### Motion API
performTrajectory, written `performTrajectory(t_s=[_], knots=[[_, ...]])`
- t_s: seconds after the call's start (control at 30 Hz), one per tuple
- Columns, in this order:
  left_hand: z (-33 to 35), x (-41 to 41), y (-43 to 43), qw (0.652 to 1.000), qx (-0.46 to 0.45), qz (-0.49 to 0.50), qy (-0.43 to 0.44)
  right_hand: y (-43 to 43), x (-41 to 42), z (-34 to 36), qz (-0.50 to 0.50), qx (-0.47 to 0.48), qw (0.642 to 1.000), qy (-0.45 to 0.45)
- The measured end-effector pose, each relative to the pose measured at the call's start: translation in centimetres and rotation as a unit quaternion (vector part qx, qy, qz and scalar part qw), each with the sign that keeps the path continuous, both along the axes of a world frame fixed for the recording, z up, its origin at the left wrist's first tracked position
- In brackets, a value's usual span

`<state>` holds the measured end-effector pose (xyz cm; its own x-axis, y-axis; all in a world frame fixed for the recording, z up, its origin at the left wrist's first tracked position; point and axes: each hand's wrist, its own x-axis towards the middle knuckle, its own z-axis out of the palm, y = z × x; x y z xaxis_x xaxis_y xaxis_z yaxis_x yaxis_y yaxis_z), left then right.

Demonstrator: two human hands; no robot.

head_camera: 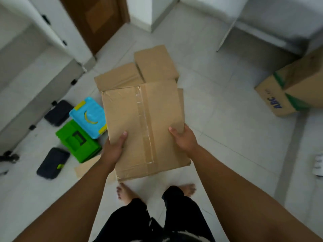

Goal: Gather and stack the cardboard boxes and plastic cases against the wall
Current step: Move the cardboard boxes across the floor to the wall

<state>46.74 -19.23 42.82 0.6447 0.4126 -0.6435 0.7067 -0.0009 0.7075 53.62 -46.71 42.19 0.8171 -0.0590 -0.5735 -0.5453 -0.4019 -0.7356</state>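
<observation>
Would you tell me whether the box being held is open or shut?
The box is shut on the face in view: clear tape seals its middle seam. Other faces are hidden.

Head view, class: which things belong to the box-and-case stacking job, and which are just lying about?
Job: taped box, gripped by left hand and right hand; two boxes behind; ABC box; blue case; green case; two dark cases.
Lying about: white shoe; door.

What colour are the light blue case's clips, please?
Yellow; the clips show in the head view.
</observation>
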Motion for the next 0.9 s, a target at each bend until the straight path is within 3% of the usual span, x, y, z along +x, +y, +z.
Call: performTrajectory(t_s=[0.47, 0.67, 0.9], knots=[[9.6, 10.7, -34.4, 0.964, -0.021, -0.264, -0.022, -35.8, -3.6, 11.4, -0.208, -0.035, 0.975, -0.071], [11.3, 13.5, -47.6, 0.935, -0.027, -0.348, -0.056, -46.6, -6.4, 11.5, -0.306, -0.035, 0.949, -0.070], [8.9, 16.5, -59.8, 0.914, -0.040, -0.402, -0.028, -56.7, -6.9, 9.4, -0.381, -0.017, 0.924, -0.037]])
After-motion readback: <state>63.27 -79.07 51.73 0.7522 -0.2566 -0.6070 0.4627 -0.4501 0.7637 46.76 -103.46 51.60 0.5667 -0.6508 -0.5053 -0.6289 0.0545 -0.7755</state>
